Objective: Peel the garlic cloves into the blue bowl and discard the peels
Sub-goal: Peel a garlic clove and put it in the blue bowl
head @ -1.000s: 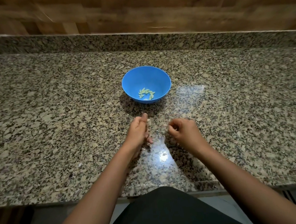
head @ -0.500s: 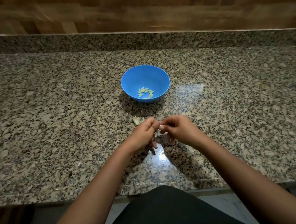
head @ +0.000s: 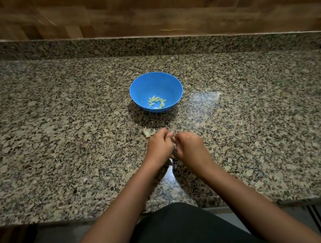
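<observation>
A blue bowl (head: 138, 90) stands on the granite counter with several peeled garlic cloves (head: 156, 102) at its bottom. In front of it my left hand (head: 159, 147) and my right hand (head: 191, 147) meet, fingertips together, pinching a small garlic clove that the fingers almost fully hide. A little heap of unpeeled garlic or peel (head: 148, 132) lies on the counter just beyond my left hand.
The granite counter (head: 57, 132) runs wide to both sides, with a raised granite ledge and a wooden wall behind. Small pale peel scraps (head: 85, 179) lie on the counter at the near left. The counter's front edge is close to my body.
One second ago my hands were apart. They have come together in front of the bowl and now pinch the clove between them, uncovering the small heap beyond my left hand.
</observation>
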`<state>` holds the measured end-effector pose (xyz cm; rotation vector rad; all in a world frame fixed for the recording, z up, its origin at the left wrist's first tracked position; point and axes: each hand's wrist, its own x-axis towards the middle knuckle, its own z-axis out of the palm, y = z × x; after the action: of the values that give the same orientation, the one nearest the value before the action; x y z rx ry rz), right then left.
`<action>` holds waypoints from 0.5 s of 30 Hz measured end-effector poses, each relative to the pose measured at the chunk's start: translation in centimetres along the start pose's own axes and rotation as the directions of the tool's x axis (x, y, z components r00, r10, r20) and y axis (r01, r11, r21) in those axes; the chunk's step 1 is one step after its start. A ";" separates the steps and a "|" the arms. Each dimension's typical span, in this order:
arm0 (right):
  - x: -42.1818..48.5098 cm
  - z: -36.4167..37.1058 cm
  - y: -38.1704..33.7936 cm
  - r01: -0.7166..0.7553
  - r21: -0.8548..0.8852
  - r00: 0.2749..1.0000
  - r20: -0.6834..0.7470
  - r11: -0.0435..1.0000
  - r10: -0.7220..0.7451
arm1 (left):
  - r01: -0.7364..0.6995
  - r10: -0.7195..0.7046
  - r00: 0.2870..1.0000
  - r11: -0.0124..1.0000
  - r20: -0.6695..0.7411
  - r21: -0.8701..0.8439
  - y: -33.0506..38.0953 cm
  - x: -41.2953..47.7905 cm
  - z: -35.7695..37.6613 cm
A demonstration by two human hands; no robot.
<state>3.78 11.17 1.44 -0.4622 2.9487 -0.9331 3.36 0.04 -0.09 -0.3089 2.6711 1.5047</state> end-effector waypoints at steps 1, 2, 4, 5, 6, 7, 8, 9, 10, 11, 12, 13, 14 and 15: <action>0.2 -0.2 0.2 -0.077 0.099 0.997 0.017 0.992 0.076 | 0.029 -0.027 0.999 0.998 0.039 -0.063 -0.2 0.0 -0.1; 0.4 -0.5 0.4 -0.165 0.198 0.986 0.058 0.966 0.156 | 0.062 -0.052 0.996 0.989 0.075 -0.133 -0.5 0.1 -0.3; 0.7 -1.1 0.8 -0.287 0.325 0.955 0.164 0.901 0.246 | 0.082 -0.058 0.993 0.968 0.107 -0.237 -1.0 0.1 -0.7; 0.7 -1.4 1.0 -0.317 0.361 0.944 0.203 0.877 0.258 | 0.052 -0.025 0.993 0.969 0.112 -0.241 -1.2 0.1 -0.8; 0.8 -1.5 1.1 -0.333 0.389 0.938 0.227 0.859 0.261 | 0.001 0.022 0.993 0.979 0.114 -0.202 -1.2 0.0 -0.9; 0.8 -1.7 1.1 -0.343 0.406 0.934 0.243 0.847 0.262 | -0.059 0.075 0.991 0.989 0.114 -0.139 -1.1 -0.1 -1.0; 0.8 -1.8 1.1 -0.349 0.406 0.931 0.256 0.845 0.261 | -0.113 0.121 0.987 0.990 0.105 -0.085 -1.0 -0.2 -1.0; 0.8 -1.8 1.1 -0.352 0.392 0.928 0.266 0.850 0.261 | -0.149 0.153 0.984 0.987 0.088 -0.057 -0.8 -0.4 -1.2; 0.8 -1.8 1.1 -0.353 0.369 0.926 0.272 0.860 0.263 | -0.169 0.173 0.982 0.984 0.074 -0.055 -0.6 -0.5 -1.3; 0.8 -2.0 1.1 -0.351 0.347 0.924 0.277 0.870 0.263 | -0.186 0.189 0.980 0.981 0.065 -0.057 -0.5 -0.5 -1.3; 0.8 -2.1 1.1 -0.346 0.330 0.924 0.281 0.878 0.259 | -0.201 0.204 0.977 0.978 0.062 -0.052 -0.3 -0.6 -1.4; 0.7 -2.3 1.0 -0.339 0.321 0.925 0.286 0.885 0.251 | -0.213 0.216 0.974 0.976 0.066 -0.039 -0.3 -0.7 -1.5; 0.6 -2.4 0.9 -0.331 0.317 0.926 0.290 0.889 0.242 | -0.219 0.221 0.973 0.975 0.071 -0.034 -0.2 -0.7 -1.5; 0.6 -2.5 0.8 -0.326 0.319 0.927 0.292 0.890 0.235 | -0.215 0.217 0.973 0.976 0.072 -0.040 -0.2 -0.6 -1.5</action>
<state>2.75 13.04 3.13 -0.1145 2.4526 -1.2398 4.09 -1.21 0.63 0.0395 2.6961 1.5808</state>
